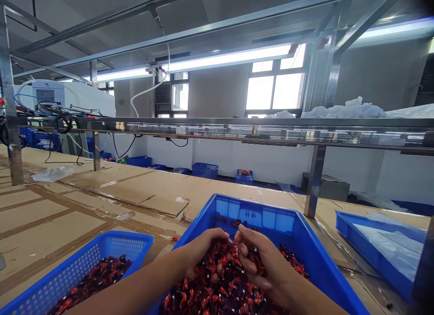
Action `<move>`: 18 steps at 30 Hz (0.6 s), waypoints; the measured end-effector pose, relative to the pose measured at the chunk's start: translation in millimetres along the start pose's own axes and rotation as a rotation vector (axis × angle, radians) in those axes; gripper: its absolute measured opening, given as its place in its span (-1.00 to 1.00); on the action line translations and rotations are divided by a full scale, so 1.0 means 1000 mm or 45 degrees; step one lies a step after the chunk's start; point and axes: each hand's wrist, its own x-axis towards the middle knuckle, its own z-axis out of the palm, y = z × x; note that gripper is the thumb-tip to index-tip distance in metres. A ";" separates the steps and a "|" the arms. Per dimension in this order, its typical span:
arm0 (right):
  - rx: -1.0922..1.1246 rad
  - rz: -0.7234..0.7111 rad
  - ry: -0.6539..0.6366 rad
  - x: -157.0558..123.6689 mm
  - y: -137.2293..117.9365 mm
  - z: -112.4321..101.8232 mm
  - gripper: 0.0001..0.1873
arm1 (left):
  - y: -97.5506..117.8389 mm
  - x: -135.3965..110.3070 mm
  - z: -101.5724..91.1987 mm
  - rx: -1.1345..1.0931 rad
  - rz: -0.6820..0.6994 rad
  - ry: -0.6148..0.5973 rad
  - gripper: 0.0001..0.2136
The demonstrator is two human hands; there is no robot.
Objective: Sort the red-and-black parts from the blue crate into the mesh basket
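Observation:
Both my hands are over a deep blue bin (339, 279) filled with small red-and-black parts (210, 297), shiny and with curled red bits. My left hand (200, 251) is cupped in the heap, its fingertips showing among the parts it gathers. Close beside it, my right hand (264, 256) has its fingers curled round some of the same parts, thumb and fingertip near the left thumb. What lies between the two thumbs is too small to make out. To the left, a perforated blue basket (132, 245) holds more of these parts.
A metal post (315, 183) rises just behind the bin's right corner, bearing a shelf rail (217, 127) across the view. At right a shallow blue tray (346, 220) holds white plastic sheeting. Taped cardboard (135, 188) covers the table. Several blue crates stand beyond it.

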 end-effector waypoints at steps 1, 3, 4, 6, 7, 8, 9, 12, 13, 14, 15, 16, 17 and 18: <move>-0.184 -0.089 0.095 0.002 0.001 -0.003 -0.63 | 0.000 0.000 0.000 -0.004 -0.007 0.008 -0.56; -0.645 -0.328 0.261 0.004 0.002 -0.008 -0.67 | 0.000 -0.001 -0.001 -0.032 0.010 -0.011 -0.56; -0.875 -0.430 0.310 0.004 0.002 -0.010 -0.70 | 0.001 -0.001 -0.001 -0.052 0.029 -0.037 -0.57; -1.186 -0.564 0.349 0.004 0.001 -0.012 -0.76 | 0.001 -0.001 -0.002 -0.083 0.044 -0.088 -0.59; -1.257 -0.588 0.346 0.003 0.000 -0.012 -0.77 | 0.001 -0.002 -0.002 -0.088 0.030 -0.101 -0.59; -1.292 -0.592 0.332 0.002 -0.001 -0.012 -0.79 | 0.002 -0.003 -0.002 -0.091 0.010 -0.107 -0.58; -1.303 -0.597 0.316 0.001 -0.001 -0.011 -0.80 | 0.003 -0.004 -0.002 -0.092 -0.005 -0.112 -0.57; -1.233 -0.616 0.328 0.003 0.000 -0.011 -0.76 | 0.005 -0.007 0.001 -0.108 -0.024 -0.109 -0.56; -1.173 -0.595 0.348 0.005 0.002 -0.011 -0.74 | 0.006 -0.009 0.002 -0.116 -0.026 -0.102 -0.57; -1.097 -0.550 0.373 0.006 0.004 -0.011 -0.73 | 0.006 -0.010 0.004 -0.123 -0.024 -0.094 -0.59; -1.020 -0.491 0.386 0.008 0.005 -0.011 -0.72 | 0.007 -0.011 0.005 -0.134 -0.019 -0.085 -0.61; -0.962 -0.446 0.386 0.008 0.007 -0.011 -0.71 | 0.008 -0.012 0.007 -0.151 -0.013 -0.075 -0.64; -0.938 -0.434 0.369 0.008 0.008 -0.010 -0.71 | 0.008 -0.013 0.008 -0.170 -0.004 -0.068 -0.67; -0.946 -0.456 0.342 0.007 0.008 -0.009 -0.71 | 0.009 -0.014 0.009 -0.191 0.002 -0.062 -0.69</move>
